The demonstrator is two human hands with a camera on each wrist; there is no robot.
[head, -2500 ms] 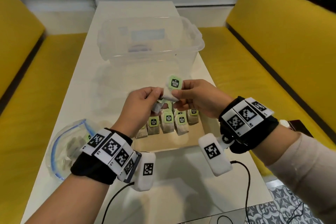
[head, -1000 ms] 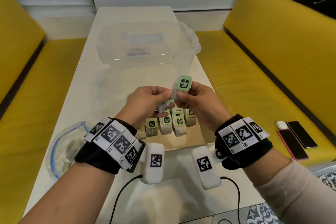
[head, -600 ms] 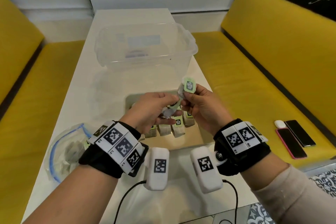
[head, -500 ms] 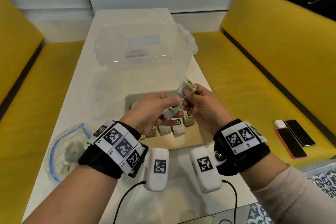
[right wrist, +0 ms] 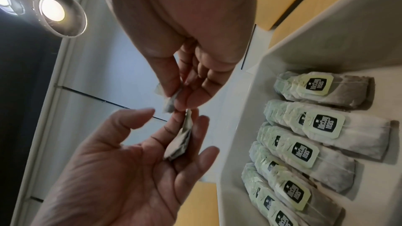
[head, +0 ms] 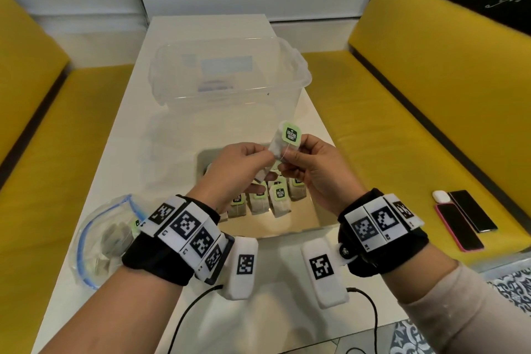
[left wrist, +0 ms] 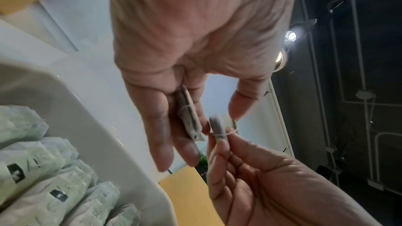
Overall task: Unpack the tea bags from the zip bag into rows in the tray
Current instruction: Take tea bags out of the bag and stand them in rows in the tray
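Both hands hover over the cream tray (head: 301, 217), where a row of tea bags (head: 280, 201) with green tags lies. My right hand (head: 287, 156) pinches one tea bag (head: 290, 136) upright by its lower end, green tag on top; the same tea bag (left wrist: 218, 128) shows in the left wrist view with string round it. My left hand (head: 260, 165) grips a second tea bag (right wrist: 180, 142) between its fingers, thumb close to the first bag. The clear zip bag (head: 106, 238) with a blue zip lies on the table at left, several tea bags inside.
A large clear plastic bin (head: 230, 75) stands on the white table just beyond the tray. Yellow benches run along both sides. Two phones (head: 462, 218) and a small white case (head: 441, 196) lie on the right bench. Cables trail off the near table edge.
The two tea bags, held together earlier, are now apart, one in each hand. The right hand's bag has swung from tilted to upright with its tag facing me. Both hands stay over the tray.
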